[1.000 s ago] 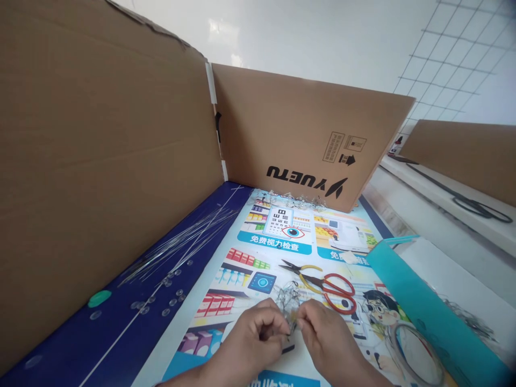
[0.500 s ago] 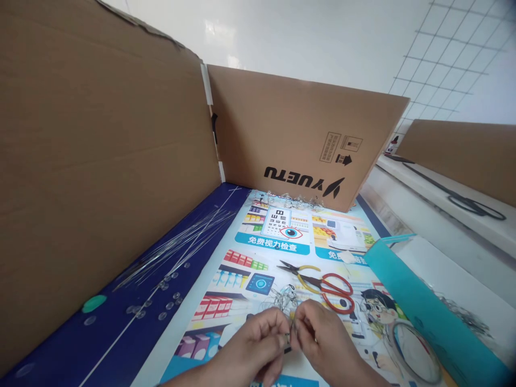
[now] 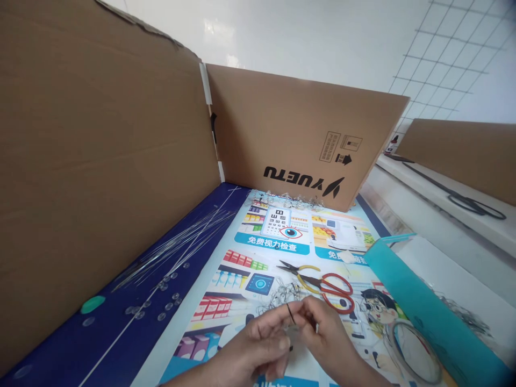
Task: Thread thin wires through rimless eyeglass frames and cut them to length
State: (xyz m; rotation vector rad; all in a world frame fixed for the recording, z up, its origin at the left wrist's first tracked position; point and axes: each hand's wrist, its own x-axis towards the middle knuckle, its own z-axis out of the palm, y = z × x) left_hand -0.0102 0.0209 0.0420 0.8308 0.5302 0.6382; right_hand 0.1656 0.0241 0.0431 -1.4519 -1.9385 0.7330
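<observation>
Both hands meet at the lower middle over the printed sheet. A thin dark strand [image 3: 291, 314] runs across the index fingertip of my left hand [image 3: 264, 341]; its other fingers are curled and the thumb lies close by. My right hand [image 3: 324, 330] pinches at the same spot, its thumb and index finger closed on the strand's end. Just beyond the fingers lies a tangled heap of thin wire pieces [image 3: 282, 292]. Orange-handled scissors [image 3: 338, 290] and yellow-handled pliers [image 3: 300, 270] rest past my right hand.
A teal box [image 3: 435, 317] with wire pieces inside stands at right, beside a wire or tape coil [image 3: 417, 352]. Long thin rods [image 3: 173, 247] and clear discs [image 3: 163, 285] lie at left. Cardboard panels [image 3: 306, 134] wall the left and back.
My left index finger has straightened toward the right fingertips, and the dark strand now shows across it. More of the wire heap is visible. The surrounding tools have stayed put.
</observation>
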